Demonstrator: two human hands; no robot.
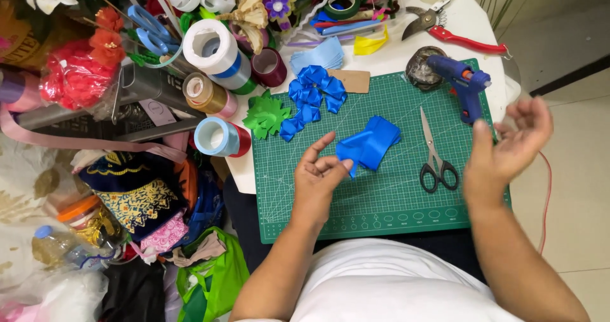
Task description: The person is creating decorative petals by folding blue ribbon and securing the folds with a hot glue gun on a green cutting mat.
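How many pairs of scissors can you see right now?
2: black-handled steel scissors on the green cutting mat between both hands; blue-handled scissors in the clutter at upper left. More may be hidden.

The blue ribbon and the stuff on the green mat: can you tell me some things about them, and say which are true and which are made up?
1. The left hand pinches a piece of blue ribbon with its fingers. True.
2. The right hand holds the scissors. False: it is open and holds nothing; the scissors lie flat on the green cutting mat.
3. The glue gun is blue. True.
4. The scissors have red handles. False: their handles are black.
5. A green paper leaf shape lies beside a blue ribbon flower. True.
6. The glue gun lies by the left hand. False: it is nearer the right hand.
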